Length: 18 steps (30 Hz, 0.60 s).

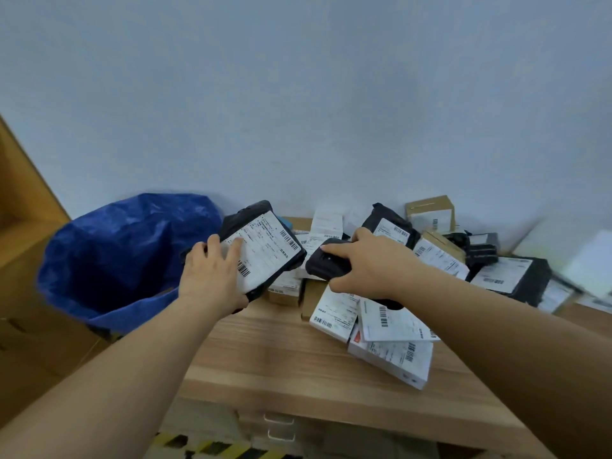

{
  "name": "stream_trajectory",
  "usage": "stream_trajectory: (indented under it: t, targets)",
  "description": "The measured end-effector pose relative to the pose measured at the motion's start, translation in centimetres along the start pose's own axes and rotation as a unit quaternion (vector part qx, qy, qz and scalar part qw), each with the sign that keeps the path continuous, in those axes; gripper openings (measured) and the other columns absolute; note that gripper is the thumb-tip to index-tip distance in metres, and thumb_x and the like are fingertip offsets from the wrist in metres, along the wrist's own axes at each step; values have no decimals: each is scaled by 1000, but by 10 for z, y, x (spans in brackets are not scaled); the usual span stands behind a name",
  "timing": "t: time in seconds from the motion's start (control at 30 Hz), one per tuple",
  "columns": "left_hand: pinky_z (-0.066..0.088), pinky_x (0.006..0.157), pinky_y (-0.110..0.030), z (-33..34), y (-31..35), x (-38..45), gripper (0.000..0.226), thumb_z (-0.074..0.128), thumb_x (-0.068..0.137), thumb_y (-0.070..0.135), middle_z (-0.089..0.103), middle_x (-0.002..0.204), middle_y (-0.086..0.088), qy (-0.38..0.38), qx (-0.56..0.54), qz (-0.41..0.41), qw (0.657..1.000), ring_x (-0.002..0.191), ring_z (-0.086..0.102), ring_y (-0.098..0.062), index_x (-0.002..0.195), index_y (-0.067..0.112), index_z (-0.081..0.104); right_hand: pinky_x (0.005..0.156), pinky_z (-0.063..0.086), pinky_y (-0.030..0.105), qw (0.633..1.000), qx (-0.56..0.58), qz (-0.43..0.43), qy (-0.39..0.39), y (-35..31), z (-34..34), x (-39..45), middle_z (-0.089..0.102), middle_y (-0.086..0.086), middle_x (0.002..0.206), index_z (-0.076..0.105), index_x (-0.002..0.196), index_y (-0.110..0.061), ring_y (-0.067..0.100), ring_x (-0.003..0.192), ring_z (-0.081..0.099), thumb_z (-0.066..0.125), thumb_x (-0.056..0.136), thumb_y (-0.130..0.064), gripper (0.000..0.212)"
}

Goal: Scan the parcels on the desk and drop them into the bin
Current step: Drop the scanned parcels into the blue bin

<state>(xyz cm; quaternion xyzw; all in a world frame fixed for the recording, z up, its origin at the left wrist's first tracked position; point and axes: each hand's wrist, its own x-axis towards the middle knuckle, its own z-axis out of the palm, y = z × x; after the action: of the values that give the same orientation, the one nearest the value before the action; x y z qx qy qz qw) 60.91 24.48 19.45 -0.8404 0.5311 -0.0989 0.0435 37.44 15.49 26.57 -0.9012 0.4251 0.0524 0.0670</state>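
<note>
Wood-grain counter (281,352) carries piled labelled parcels. Left hand (212,273) grips a black plastic mailer parcel with white label (265,256), raised beside the blue-lined bin (109,260). Right hand (374,263) grasps a black handheld scanner (326,263), just beside the parcel.

Both hands (212,276) (371,263) gripping, arms extended

hands: 2, left (212,276), right (371,263) | scanner (328,265): 1 | blue-lined bin (109,256): 1 | black parcel held (265,250): 1 | parcels piled on desk (291,352), right and far: roughly a dozen, blurred | drawer handles (280,425), near: 2
</note>
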Motion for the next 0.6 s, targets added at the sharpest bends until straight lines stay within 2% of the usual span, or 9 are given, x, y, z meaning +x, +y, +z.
stream_trajectory:
  t: [0.17,0.37,0.6]
  targets:
    - [33,107,-43,-6,2,-2,105,74,66,55,22,144,-14,12,5,-1,1000,126,32,-34,148,24,16,90,52,43,1000,-29,-5,-10,1,-8,-7,42,4,131,29,152,-50,28,116,52,52,91,-57,66]
    - [34,106,-42,-7,1,-9,109,74,65,59,22,145,-13,26,18,-9,999,126,33,-33,149,22,15,93,51,42,999,-46,-8,-23,4,-20,-16,42,6,136,33,152,-46,28,117,52,50,93,-56,63]
    - [36,104,-44,-10,-7,-20,107,73,64,63,27,137,-15,41,-34,-66,996,120,36,-35,148,22,19,92,51,39,995,77,-6,61,-5,-12,-12,45,2,128,33,148,-53,27,115,53,59,84,-57,69]
